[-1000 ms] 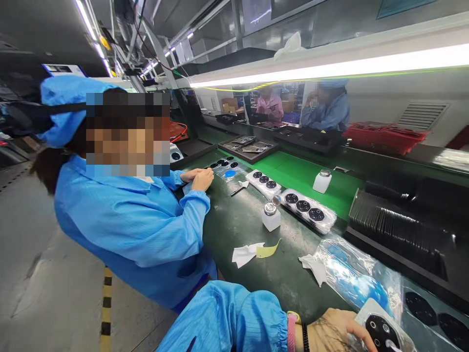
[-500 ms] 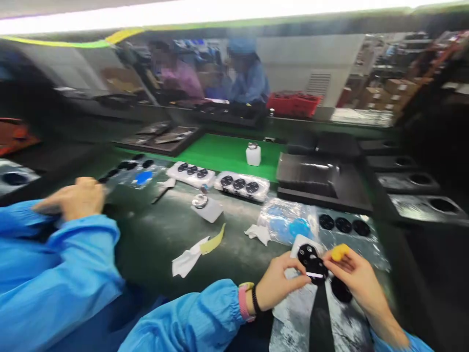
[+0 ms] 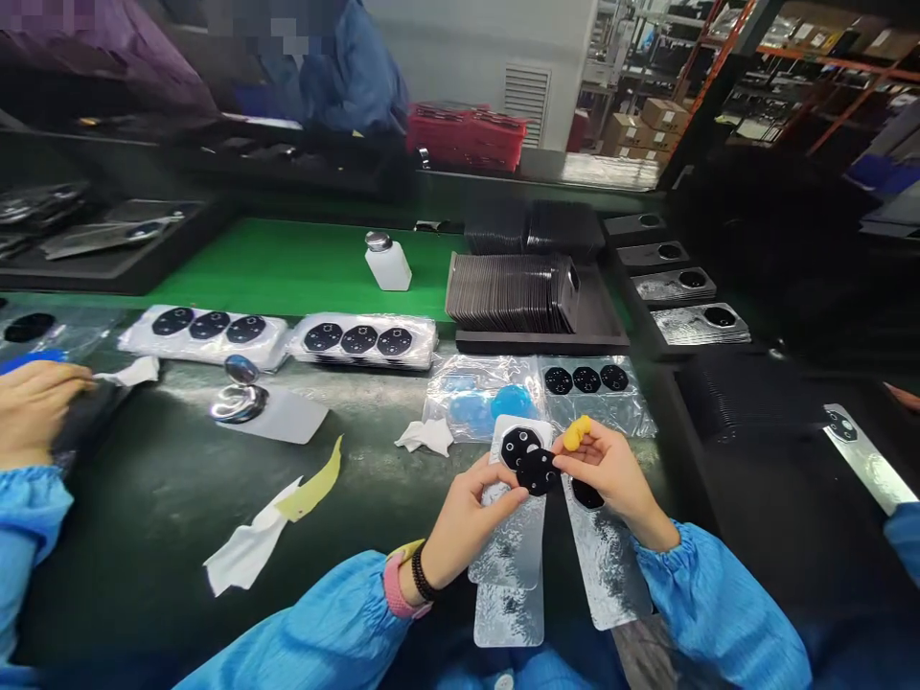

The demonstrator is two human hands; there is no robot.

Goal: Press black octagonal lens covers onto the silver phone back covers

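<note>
My left hand (image 3: 478, 513) pinches the left edge of a black round disc with holes (image 3: 538, 471) between thumb and finger. On the disc's right edge, my right hand (image 3: 610, 474) has a pinch grip too; a yellow finger cover (image 3: 576, 433) sits on one of its fingers. Just below and behind the disc lies a silver phone back panel (image 3: 518, 537) with a black round camera area (image 3: 518, 447). Another silver panel (image 3: 610, 565) lies under my right hand, its black circle partly hidden. A further panel (image 3: 509, 618) pokes out below the first.
Behind my hands lie plastic film with blue circles (image 3: 512, 402) and a bag of black discs (image 3: 586, 379). A rack of panels (image 3: 510, 292), white bottle (image 3: 389, 264), tipped dispenser (image 3: 269, 412) and cloths (image 3: 248, 546) surround the bench. A co-worker's hand (image 3: 33, 407) works at left.
The view has swung to the right, so bench items appear further left. Both my hands keep their pinch on the black disc over the panel.
</note>
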